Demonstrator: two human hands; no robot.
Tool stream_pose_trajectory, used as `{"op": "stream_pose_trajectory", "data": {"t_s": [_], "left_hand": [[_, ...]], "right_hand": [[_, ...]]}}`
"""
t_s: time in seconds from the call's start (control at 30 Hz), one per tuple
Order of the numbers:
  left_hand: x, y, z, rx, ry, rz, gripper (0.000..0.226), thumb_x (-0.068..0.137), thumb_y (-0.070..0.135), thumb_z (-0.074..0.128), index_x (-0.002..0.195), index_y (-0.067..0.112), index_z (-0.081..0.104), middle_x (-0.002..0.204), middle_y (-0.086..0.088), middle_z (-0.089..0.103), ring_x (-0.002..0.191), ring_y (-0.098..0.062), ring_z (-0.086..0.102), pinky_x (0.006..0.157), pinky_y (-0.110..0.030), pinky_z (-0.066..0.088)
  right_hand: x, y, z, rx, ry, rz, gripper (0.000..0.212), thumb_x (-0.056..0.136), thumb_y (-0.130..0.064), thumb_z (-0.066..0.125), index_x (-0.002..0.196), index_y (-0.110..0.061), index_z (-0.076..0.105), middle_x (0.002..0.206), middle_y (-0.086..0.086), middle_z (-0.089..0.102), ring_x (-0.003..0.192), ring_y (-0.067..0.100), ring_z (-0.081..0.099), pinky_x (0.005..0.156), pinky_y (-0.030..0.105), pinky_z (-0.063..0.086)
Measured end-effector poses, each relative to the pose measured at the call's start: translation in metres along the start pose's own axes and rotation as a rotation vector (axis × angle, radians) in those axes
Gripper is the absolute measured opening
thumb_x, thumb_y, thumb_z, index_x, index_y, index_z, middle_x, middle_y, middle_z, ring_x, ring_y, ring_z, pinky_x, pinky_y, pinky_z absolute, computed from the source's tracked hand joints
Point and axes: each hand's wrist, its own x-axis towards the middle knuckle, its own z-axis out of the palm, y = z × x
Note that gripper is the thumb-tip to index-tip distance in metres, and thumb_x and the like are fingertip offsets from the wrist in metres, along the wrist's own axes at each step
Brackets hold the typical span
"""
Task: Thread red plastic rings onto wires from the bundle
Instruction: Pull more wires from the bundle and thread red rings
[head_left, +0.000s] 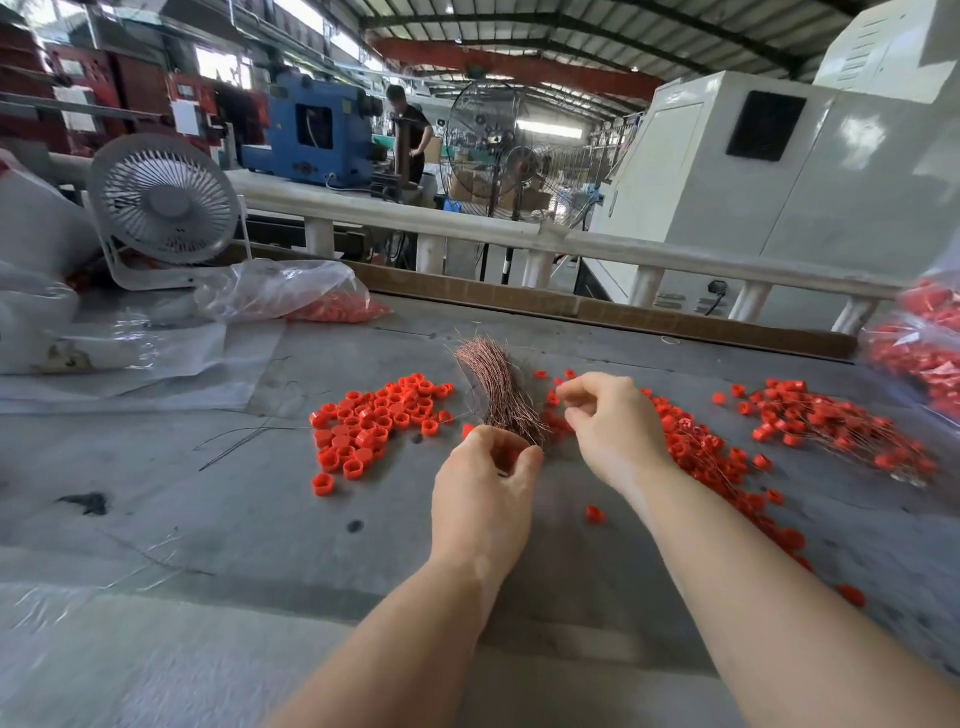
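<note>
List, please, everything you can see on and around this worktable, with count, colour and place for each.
wire bundle: one, coppery, table centre
loose red rings: one pile, red, left of the bundle
threaded rings: one heap, red on thin wires, right of the bundle
stray wires: a few, dark, left of the pile
plastic bag: one, clear with red rings, far left
bag of rings: one, clear, right edge
desk fan: one, white, far left
standing fan: one, dark, behind the rail
left hand: at the bundle's near end, fingers curled on something red
right hand: fingertips pinched; what they hold is too fine to see
</note>
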Motion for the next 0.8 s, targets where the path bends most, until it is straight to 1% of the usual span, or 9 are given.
{"op": "stream_pose_trajectory", "data": {"t_s": [0.1,0.17,0.23,0.3,0.37,0.43,0.57,0.7,0.8], "left_hand": [[-0.001,0.000,0.000,0.002,0.000,-0.001,0.007,0.086,0.025,0.063,0.080,0.022,0.061,0.069,0.009,0.059,0.068,-0.011,0.057,0.064,-0.022,0.040],[-0.001,0.001,0.000,0.005,0.000,-0.002,0.007,0.086,0.024,0.063,0.080,0.022,0.061,0.068,0.009,0.059,0.067,-0.012,0.056,0.065,-0.022,0.040],[-0.001,0.001,0.000,0.005,-0.001,-0.005,0.008,0.085,0.024,0.063,0.079,0.023,0.060,0.068,0.009,0.058,0.068,-0.012,0.055,0.066,-0.023,0.040],[-0.001,0.002,0.001,0.003,-0.003,-0.007,0.008,0.085,0.024,0.063,0.078,0.023,0.060,0.068,0.009,0.058,0.068,-0.012,0.055,0.065,-0.022,0.039],[-0.001,0.002,0.000,0.004,-0.004,-0.005,0.007,0.085,0.024,0.063,0.079,0.022,0.060,0.068,0.009,0.058,0.068,-0.012,0.055,0.065,-0.022,0.039],[-0.002,0.003,0.000,0.013,-0.005,-0.002,0.006,0.085,0.024,0.063,0.080,0.021,0.061,0.069,0.009,0.059,0.068,-0.011,0.055,0.065,-0.022,0.039],[-0.002,0.003,0.000,0.006,-0.010,-0.010,0.006,0.085,0.025,0.063,0.080,0.022,0.061,0.069,0.008,0.059,0.069,-0.012,0.055,0.067,-0.024,0.042],[-0.002,0.003,-0.001,0.017,-0.013,-0.013,0.008,0.086,0.026,0.063,0.079,0.024,0.060,0.068,0.009,0.058,0.067,-0.010,0.054,0.065,-0.022,0.040],[-0.002,0.003,-0.001,0.012,-0.013,-0.015,0.007,0.086,0.026,0.063,0.080,0.023,0.061,0.070,0.009,0.059,0.068,-0.011,0.056,0.066,-0.023,0.041]], "right_hand": [[0.001,0.007,0.001,-0.058,-0.029,0.074,0.019,0.086,-0.007,0.058,0.095,-0.017,0.070,0.103,0.003,0.069,0.099,0.022,0.061,0.088,0.028,0.046],[0.001,0.008,0.005,-0.105,-0.109,0.111,0.021,0.086,-0.009,0.058,0.100,-0.019,0.069,0.110,0.002,0.067,0.105,0.021,0.059,0.090,0.027,0.044],[0.000,0.008,0.010,-0.160,-0.165,0.145,0.027,0.085,-0.011,0.057,0.109,-0.021,0.066,0.116,0.002,0.064,0.111,0.021,0.057,0.091,0.027,0.043],[0.000,0.007,0.015,-0.193,-0.181,0.167,0.036,0.084,-0.007,0.053,0.115,-0.023,0.062,0.121,0.003,0.062,0.114,0.023,0.055,0.092,0.028,0.042],[-0.001,0.006,0.017,-0.208,-0.176,0.173,0.042,0.083,-0.003,0.049,0.117,-0.025,0.061,0.123,0.003,0.060,0.116,0.025,0.053,0.092,0.029,0.041],[-0.001,0.005,0.018,-0.220,-0.155,0.172,0.037,0.084,-0.004,0.051,0.113,-0.025,0.063,0.118,0.003,0.062,0.112,0.024,0.055,0.089,0.029,0.043],[-0.002,0.007,0.016,-0.227,-0.095,0.181,0.017,0.085,-0.010,0.060,0.094,-0.022,0.067,0.103,0.003,0.068,0.098,0.024,0.061,0.078,0.026,0.043],[-0.005,0.008,0.015,-0.236,-0.095,0.174,0.015,0.087,-0.010,0.055,0.094,-0.020,0.064,0.101,0.004,0.067,0.096,0.025,0.061,0.072,0.025,0.040],[-0.006,0.006,0.010,-0.204,-0.046,0.145,0.014,0.086,-0.011,0.050,0.090,-0.017,0.063,0.096,0.004,0.065,0.091,0.026,0.059,0.069,0.025,0.039]]}}
